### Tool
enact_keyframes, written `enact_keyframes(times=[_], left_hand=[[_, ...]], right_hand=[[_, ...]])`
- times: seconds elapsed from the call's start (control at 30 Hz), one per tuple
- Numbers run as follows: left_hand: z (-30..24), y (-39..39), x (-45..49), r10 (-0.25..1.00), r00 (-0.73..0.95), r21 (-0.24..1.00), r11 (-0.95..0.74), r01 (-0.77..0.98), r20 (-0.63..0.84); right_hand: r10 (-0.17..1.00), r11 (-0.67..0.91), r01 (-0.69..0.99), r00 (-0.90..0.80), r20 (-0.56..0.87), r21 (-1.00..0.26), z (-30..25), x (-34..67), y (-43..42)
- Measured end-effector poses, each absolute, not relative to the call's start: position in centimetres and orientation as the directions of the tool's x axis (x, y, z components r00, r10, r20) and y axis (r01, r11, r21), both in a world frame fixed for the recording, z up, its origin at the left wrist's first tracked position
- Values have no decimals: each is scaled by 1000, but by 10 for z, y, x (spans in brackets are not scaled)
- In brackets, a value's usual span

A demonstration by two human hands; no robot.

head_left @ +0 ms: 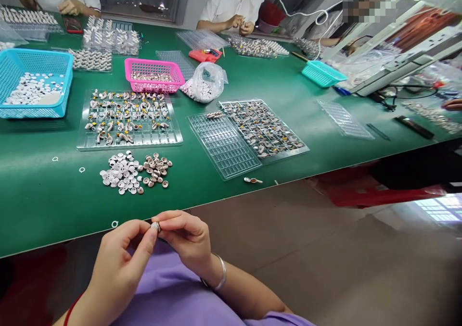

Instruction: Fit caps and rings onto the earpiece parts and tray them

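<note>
My left hand [121, 263] and my right hand [186, 239] meet just below the near edge of the green table [43, 206], over my lap. Both pinch one small round silver-white part [156, 226] between thumb and fingertips. My right wrist wears a silver bangle [220, 275]. On the table in front of my hands lies a loose pile of small white caps [119, 174] beside a pile of brown-rimmed cups [158, 169]. Behind them a clear tray [130, 119] holds several small assembled pieces.
Two more clear trays [224, 145] [263, 129] lie to the right, one bare, one full. A blue basket [34, 83], a pink basket [153, 73], a plastic bag [205, 81] and a teal basket [323, 72] stand farther back. Other people work across the table. One loose piece [252, 180] lies near the edge.
</note>
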State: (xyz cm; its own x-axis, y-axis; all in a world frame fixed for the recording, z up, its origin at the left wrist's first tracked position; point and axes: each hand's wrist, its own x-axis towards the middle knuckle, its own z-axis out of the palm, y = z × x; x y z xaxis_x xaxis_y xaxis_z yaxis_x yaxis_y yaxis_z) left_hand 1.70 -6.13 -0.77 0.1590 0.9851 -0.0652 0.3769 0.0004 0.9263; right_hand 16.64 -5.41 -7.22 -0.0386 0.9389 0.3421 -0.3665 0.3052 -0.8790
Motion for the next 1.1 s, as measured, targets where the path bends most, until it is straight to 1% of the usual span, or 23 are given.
enact_keyframes(times=[0.1,0.17,0.33,0.47,0.7,0.8,0.9,1.03,1.1], left_hand=[[-10,-62,16,985,158,952,14,304,-65],[-13,-64,14,984,159,957,31,289,-80],[-21,-66,11,982,157,960,56,273,-102],[-23,-65,10,981,159,968,72,241,-112],[-20,-63,9,971,157,969,146,198,-179],[-20,-63,7,965,164,969,177,172,-205],[-17,-62,6,948,173,962,250,108,-266],[-9,-60,8,891,242,918,396,-2,-384],[-8,-58,8,872,278,902,430,-43,-403]], right_hand=[[949,271,-430,-30,313,-861,-70,165,-54],[954,261,-433,-20,299,-863,-70,164,-54],[946,301,-357,-1,323,-884,-71,165,-54],[934,334,-360,4,356,-871,-71,165,-53],[921,372,-308,8,389,-875,-70,167,-50],[902,416,-256,-5,431,-873,-69,169,-47],[886,448,-216,-23,463,-868,-67,171,-45],[877,464,-208,-26,479,-861,-62,174,-42],[863,487,-190,-46,503,-852,-58,177,-41]])
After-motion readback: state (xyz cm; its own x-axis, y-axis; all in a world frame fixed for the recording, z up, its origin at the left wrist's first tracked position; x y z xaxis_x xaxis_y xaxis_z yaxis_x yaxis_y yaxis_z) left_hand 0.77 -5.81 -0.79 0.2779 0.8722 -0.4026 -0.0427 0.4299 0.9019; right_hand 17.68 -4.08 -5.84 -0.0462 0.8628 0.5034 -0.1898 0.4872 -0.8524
